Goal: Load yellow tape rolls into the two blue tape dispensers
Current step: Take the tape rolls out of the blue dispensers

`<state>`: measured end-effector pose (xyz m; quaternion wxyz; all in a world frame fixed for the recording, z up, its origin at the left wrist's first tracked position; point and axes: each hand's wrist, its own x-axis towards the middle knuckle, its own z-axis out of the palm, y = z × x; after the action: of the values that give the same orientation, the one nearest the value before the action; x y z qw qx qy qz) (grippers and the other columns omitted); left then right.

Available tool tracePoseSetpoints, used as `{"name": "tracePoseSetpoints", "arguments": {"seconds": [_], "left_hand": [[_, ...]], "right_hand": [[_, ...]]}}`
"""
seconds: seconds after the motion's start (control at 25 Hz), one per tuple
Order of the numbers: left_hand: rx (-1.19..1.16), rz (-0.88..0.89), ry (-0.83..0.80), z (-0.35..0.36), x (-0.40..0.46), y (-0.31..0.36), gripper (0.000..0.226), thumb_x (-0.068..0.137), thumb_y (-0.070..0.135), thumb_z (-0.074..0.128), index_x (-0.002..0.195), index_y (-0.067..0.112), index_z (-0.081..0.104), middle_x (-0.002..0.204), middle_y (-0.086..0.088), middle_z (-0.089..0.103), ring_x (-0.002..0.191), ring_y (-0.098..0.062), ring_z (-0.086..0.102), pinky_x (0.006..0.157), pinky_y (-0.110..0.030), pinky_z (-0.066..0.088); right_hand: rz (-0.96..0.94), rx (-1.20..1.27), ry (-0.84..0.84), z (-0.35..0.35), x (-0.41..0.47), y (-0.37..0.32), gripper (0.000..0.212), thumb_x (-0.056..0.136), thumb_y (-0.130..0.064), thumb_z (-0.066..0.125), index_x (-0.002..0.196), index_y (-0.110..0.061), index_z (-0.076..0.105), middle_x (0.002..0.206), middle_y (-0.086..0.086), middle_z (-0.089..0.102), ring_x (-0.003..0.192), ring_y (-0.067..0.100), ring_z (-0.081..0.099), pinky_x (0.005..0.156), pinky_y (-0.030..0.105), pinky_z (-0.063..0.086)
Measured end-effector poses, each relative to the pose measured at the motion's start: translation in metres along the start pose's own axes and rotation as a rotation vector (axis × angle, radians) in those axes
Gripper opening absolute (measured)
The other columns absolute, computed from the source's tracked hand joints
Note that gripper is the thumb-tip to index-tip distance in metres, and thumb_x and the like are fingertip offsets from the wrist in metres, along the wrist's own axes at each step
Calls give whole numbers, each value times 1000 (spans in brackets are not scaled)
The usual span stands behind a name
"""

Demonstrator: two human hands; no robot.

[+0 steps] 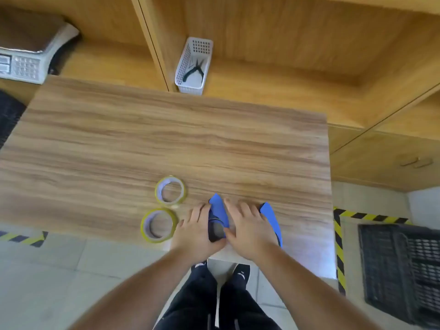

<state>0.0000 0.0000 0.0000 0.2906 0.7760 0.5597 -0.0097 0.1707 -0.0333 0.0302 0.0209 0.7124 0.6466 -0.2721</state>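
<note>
Two yellow tape rolls (170, 190) (158, 225) lying unloaded near the table's (119, 139) front edge, left hand (197, 231) and right hand (247, 228) curled around one blue dispenser (218, 211), second dispenser (271, 219) untouched just beside the right hand, loading not yet begun.

two yellow tape rolls (170, 190) (158, 225), two blue tape dispensers (219, 209) (271, 217), two hands (198, 232) (250, 231), one white basket (184, 65), one pliers (195, 69), one scale (31, 53), one black crate (402, 270)
</note>
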Motion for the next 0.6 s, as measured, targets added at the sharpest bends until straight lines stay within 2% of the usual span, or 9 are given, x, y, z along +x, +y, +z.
{"name": "tracePoseSetpoints", "arguments": {"seconds": [0.16, 0.28, 0.44, 0.6], "left_hand": [[-9, -106, -125, 26, -5, -8, 106, 63, 63, 69, 152, 23, 28, 152, 6, 36, 136, -22, 43, 104, -42, 48], [8, -122, -171, 41, 3, -13, 107, 66, 60, 76, 152, 20, 28, 149, 2, 40, 134, -25, 46, 102, -43, 49], [14, -138, -185, 50, 6, -9, 99, 75, 49, 78, 152, 18, 27, 145, -2, 44, 130, -28, 48, 98, -44, 51], [1, -89, -211, 44, 11, -17, 93, 76, 39, 78, 151, 19, 27, 145, -2, 43, 130, -28, 48, 98, -45, 51]], "right_hand": [[-44, -103, -73, 27, -1, 1, 80, 90, -48, 57, 156, -33, 16, 153, -1, 37, 130, 29, 40, 107, 46, 39], [-65, -149, -93, 40, 3, 3, 82, 89, -47, 59, 157, -32, 16, 156, -1, 33, 131, 30, 40, 109, 46, 39], [-79, -190, -53, 49, 4, 3, 78, 92, -43, 58, 157, -28, 19, 153, 0, 40, 126, 30, 47, 106, 45, 41], [-76, -227, -32, 45, 7, 9, 78, 89, -41, 65, 156, -28, 26, 150, 0, 47, 125, 30, 49, 104, 47, 43]]}}
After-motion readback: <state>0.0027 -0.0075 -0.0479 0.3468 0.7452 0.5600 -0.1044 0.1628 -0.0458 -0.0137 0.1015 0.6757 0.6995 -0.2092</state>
